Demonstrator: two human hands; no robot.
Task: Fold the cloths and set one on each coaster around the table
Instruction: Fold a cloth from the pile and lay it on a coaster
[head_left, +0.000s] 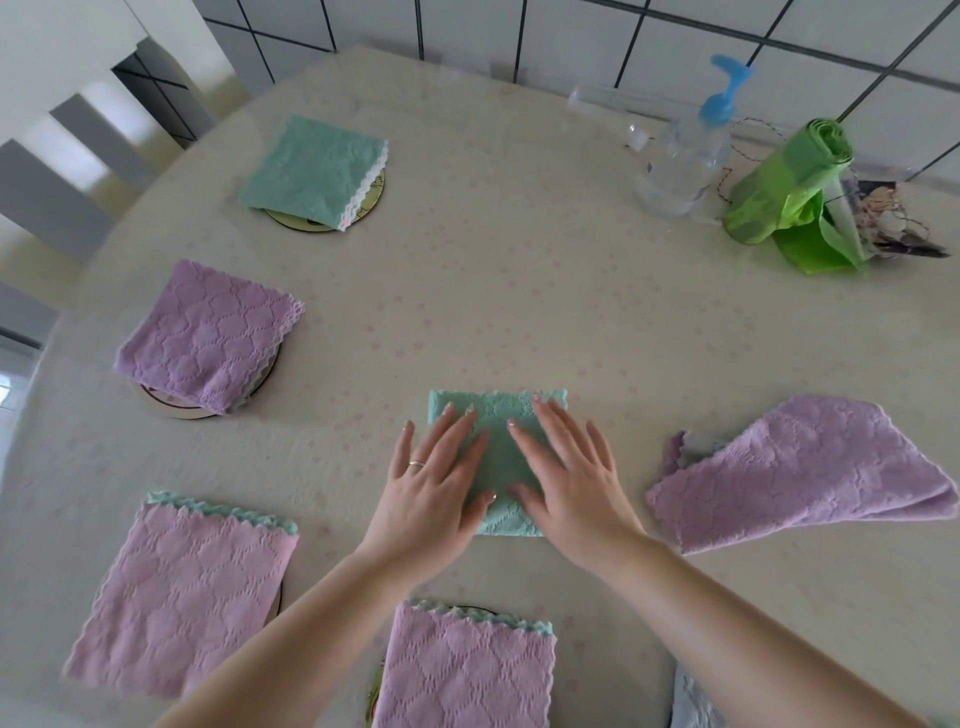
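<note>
A folded teal cloth (498, 415) lies on the table in front of me. My left hand (431, 483) and my right hand (569, 478) both press flat on it with straight, spread fingers. Folded cloths sit on coasters around the left side: a teal one (311, 171) on a coaster (363, 205), a purple one (208, 335) on a coaster (171, 408), a pink one (182, 592), and a pink one (467, 670) at the near edge. A loosely folded purple cloth (810, 467) lies on the table to the right.
At the back right stand a clear pump bottle (685, 156), a roll of green bags (789, 182) and a printed packet (883, 218). A white chair (57, 171) is at the far left. A pale cloth corner (691, 701) shows at the bottom right.
</note>
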